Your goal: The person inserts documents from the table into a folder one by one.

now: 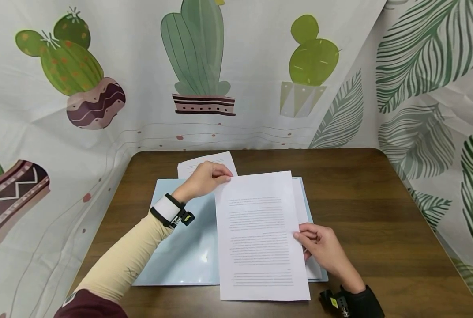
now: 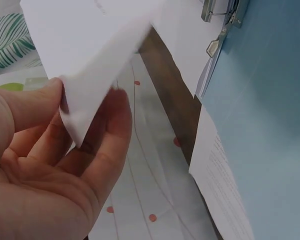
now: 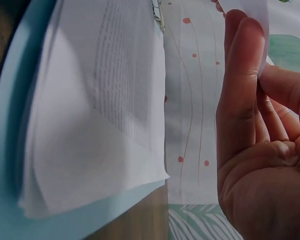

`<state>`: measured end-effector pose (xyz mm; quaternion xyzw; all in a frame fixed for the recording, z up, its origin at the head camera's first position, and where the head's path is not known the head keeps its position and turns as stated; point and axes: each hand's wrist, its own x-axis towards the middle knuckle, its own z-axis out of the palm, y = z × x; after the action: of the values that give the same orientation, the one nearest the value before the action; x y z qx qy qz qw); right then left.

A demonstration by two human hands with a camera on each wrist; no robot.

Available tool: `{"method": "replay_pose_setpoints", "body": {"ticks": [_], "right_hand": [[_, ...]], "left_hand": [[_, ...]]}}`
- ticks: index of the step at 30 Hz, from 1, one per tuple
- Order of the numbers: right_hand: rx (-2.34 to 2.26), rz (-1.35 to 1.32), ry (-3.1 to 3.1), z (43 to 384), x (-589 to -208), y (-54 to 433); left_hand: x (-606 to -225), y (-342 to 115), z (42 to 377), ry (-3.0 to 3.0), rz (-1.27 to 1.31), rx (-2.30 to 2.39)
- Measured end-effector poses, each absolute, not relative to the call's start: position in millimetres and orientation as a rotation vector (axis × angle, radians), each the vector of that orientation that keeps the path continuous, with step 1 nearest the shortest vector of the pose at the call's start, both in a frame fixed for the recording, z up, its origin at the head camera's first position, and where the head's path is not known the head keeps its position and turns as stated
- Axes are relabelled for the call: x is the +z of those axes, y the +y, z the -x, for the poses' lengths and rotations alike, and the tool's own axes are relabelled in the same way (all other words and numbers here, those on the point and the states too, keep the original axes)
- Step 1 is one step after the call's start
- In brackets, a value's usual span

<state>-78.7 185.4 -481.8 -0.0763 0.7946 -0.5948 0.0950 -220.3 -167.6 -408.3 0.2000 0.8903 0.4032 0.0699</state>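
Observation:
A printed sheet of paper (image 1: 260, 238) is held up above an open light blue folder (image 1: 177, 251). My left hand (image 1: 204, 179) pinches its upper left corner; the left wrist view shows that corner bent between thumb and fingers (image 2: 115, 120). My right hand (image 1: 324, 247) pinches the sheet's right edge between thumb and fingers, also seen in the right wrist view. Under the raised sheet, more printed papers (image 3: 105, 125) lie in the folder's right side. A metal clip (image 2: 215, 12) shows at the folder's spine in the left wrist view.
Another printed sheet (image 1: 189, 165) lies behind the folder, partly covered by it and my left hand. Everything rests on a dark brown wooden table (image 1: 359, 194). A white cloth with cactus and leaf prints (image 1: 252, 66) hangs behind the table.

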Motion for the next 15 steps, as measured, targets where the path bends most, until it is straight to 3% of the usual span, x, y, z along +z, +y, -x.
{"method": "replay_pose_setpoints", "body": {"ticks": [15], "right_hand": [[-1.709,0.013,2.477,93.9,-473.2,226.9]], "left_hand": [[-441.3,-176.8,185.8,2.95,-0.718,0.946]]}}
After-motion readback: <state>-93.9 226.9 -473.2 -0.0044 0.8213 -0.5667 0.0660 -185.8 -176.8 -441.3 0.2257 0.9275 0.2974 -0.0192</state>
